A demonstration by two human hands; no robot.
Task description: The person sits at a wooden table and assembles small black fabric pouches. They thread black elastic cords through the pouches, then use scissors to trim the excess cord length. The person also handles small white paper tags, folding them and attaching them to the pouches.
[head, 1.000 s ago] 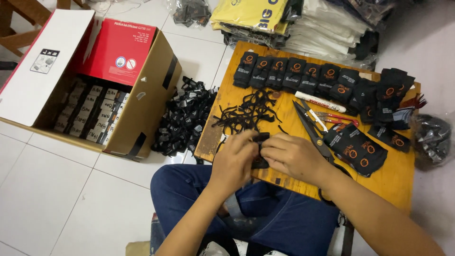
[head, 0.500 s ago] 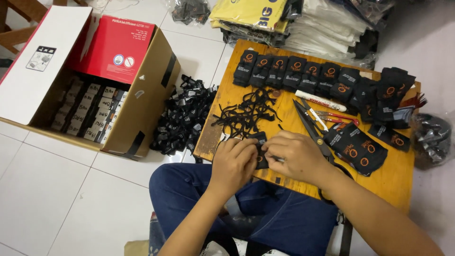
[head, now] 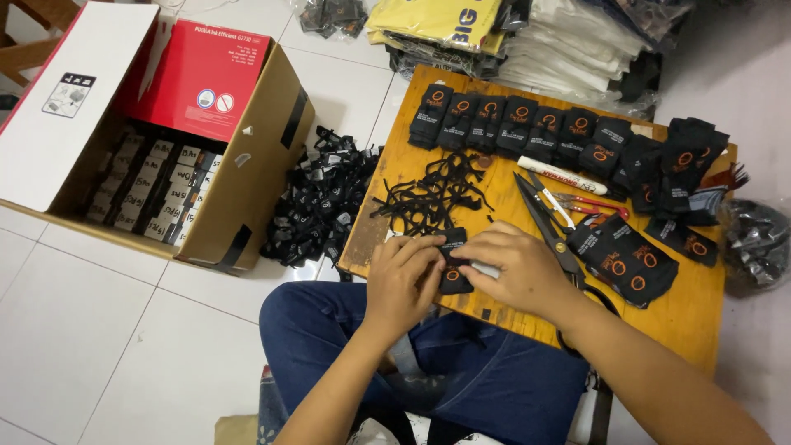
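While gripping, both curled hands on black tag.

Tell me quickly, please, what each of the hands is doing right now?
Left hand: closed on the small black tag, fingers curled over its left side.
Right hand: closed on the same tag from the right.

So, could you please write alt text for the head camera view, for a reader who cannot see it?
A seated person's left hand and right hand hold a small black packet over a wooden table. A row of similar packets, loose black cords and scissors lie on it; an open cardboard box stands on the tiled floor.
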